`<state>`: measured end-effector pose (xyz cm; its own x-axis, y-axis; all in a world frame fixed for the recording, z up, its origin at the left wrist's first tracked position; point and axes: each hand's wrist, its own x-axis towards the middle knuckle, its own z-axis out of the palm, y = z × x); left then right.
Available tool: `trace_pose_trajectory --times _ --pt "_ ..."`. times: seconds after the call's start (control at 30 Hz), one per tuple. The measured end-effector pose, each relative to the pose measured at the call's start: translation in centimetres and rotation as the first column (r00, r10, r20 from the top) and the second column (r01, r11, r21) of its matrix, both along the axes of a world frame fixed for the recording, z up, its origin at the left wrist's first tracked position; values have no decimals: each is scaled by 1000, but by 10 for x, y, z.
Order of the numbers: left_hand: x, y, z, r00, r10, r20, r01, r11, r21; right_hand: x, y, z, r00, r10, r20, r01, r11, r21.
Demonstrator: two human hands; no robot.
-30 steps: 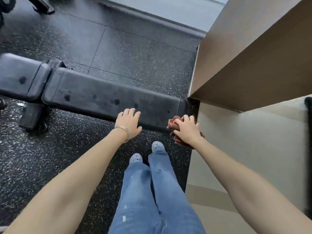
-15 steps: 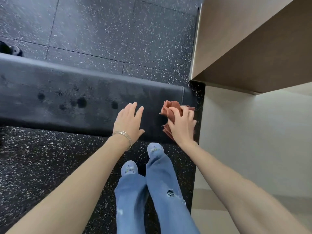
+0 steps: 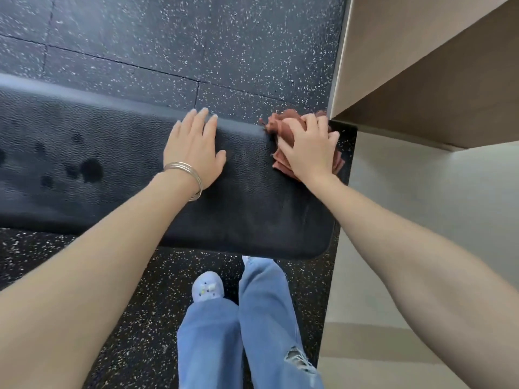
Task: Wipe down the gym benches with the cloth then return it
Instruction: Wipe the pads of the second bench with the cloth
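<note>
A black padded gym bench (image 3: 118, 197) runs from the left edge to just right of centre, with several dark wet spots on its left part. My left hand (image 3: 193, 148) lies flat and open on the pad, a thin metal bangle on its wrist. My right hand (image 3: 310, 151) presses a crumpled reddish-brown cloth (image 3: 280, 122) onto the bench's far right end, fingers curled over it. Most of the cloth is hidden under that hand.
A beige wall with a projecting brown ledge (image 3: 421, 66) stands right beside the bench's right end. Black speckled rubber flooring (image 3: 196, 37) lies beyond and in front. My legs in blue jeans (image 3: 238, 332) stand just before the bench.
The view has closed in on the bench. Both hands have moved forward onto the pad: the left now lies flat on it, and the right has carried the cloth to the far right end.
</note>
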<state>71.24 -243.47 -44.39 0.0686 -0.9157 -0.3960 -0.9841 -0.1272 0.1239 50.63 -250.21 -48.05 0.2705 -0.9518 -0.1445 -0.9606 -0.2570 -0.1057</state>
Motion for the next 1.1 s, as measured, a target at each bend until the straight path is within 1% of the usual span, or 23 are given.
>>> trace_pose_trajectory --times 0.07,0.13,0.2,0.3,0.37,0.47,0.57,0.63,0.7,0.77,0.87,0.93,0.97,1.03,1.1 --pt "-6 -7 -3 1000 -26 -5 26 1000 15 -27 26 5 999 36 37 -34 998 -43" --pt "-10 -11 -6 999 -39 -16 39 999 31 -55 59 5 996 -28 88 31 999 -35" --pt "-11 -12 -10 999 -22 -30 23 999 40 -73 99 6 995 -59 78 61 998 -23" --pt "-13 -11 -15 1000 2 -28 -1 999 40 -78 135 6 999 -21 38 21 1000 6" --pt "-14 -10 -19 1000 -5 -13 6 999 34 -69 117 5 997 -41 61 42 999 -19" --pt "-11 -9 -22 999 -36 19 36 999 19 -44 60 5 982 -144 121 153 986 -65" --pt "-18 -8 -23 999 -16 34 15 1000 19 -22 3 0 970 -231 78 235 971 -48" --pt "-25 -6 -23 999 14 37 -15 1000 27 -15 -11 -5 967 -254 39 255 966 -35" --pt "-28 -6 -24 999 32 38 -33 999 29 -20 1 -2 970 -233 72 236 970 -50" --pt "-29 -6 -23 999 41 34 -42 999 30 -33 40 4 977 -178 121 186 981 -56" --pt "-29 -7 -22 999 41 28 -42 999 32 -54 127 7 984 -134 120 132 991 24" --pt "-29 -7 -22 999 34 31 -35 999 32 -60 162 7 992 -80 94 73 994 76" --pt "-29 -6 -22 999 26 34 -27 999 30 -62 163 6 994 -55 93 47 996 81" --pt "-25 -5 -24 999 3 44 -4 1000 17 -58 139 7 992 -44 115 39 998 40" --pt "-23 -5 -24 999 -13 39 13 1000 4 -45 97 10 984 -109 138 114 993 -27"
